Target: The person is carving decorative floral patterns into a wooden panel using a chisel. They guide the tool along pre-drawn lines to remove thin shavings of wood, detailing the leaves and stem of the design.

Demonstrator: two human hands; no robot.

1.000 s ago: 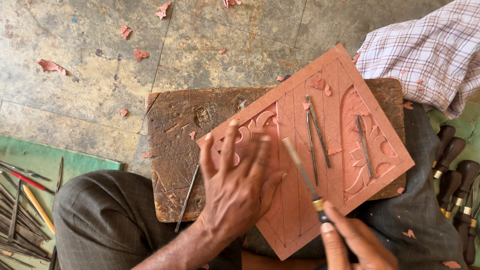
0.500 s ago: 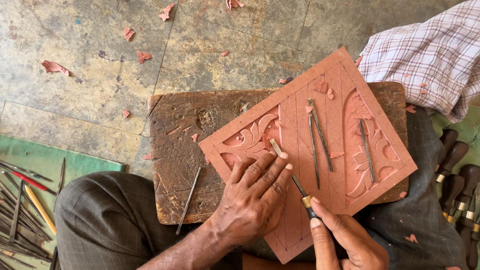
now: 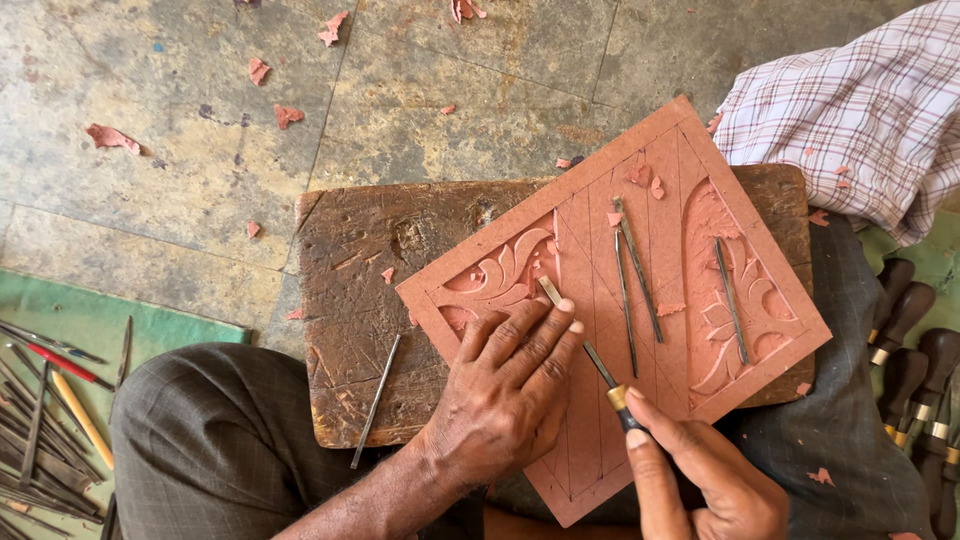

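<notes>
The left hand (image 3: 505, 395) is pressing flat, fingers spread, on the reddish slab (image 3: 650, 300); the right hand (image 3: 700, 480) is gripping a chisel (image 3: 585, 345).

- Plaid cloth (image 3: 850, 110) far right.
- Tools on a green mat (image 3: 50, 400) near left.
- Dark-handled chisels (image 3: 915, 370) near right.
- Pink chips (image 3: 110, 138) on the stone floor (image 3: 150, 200).
</notes>
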